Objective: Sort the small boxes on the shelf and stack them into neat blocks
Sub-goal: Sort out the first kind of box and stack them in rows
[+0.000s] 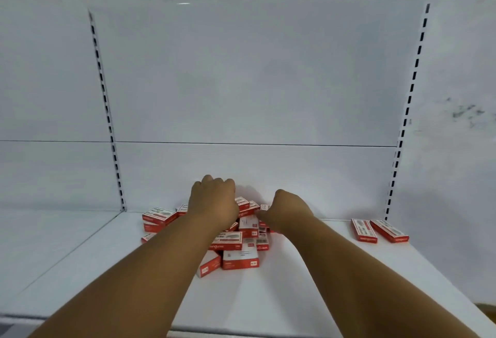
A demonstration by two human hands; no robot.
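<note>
Reaching over the pile (pixel 236 241) at mid-shelf (pixel 295 297), both hands sit on its back edge: left hand (pixel 213 199) curled downward, right hand (pixel 285 210) pinching, contents hidden. Two boxes (pixel 378 230) lie near the right rear corner, nearer the right hand, long axes front-to-back.

Under and around the fingers (pixel 214 182) lie small boxes (pixel 225 241) of printed red and white cardboard with a faint sheen. Below them the shelf (pixel 295 297) looks like smooth white painted metal, semi-matt. Beyond the fingertips the back panel (pixel 241 82) has the same smooth white finish.
</note>
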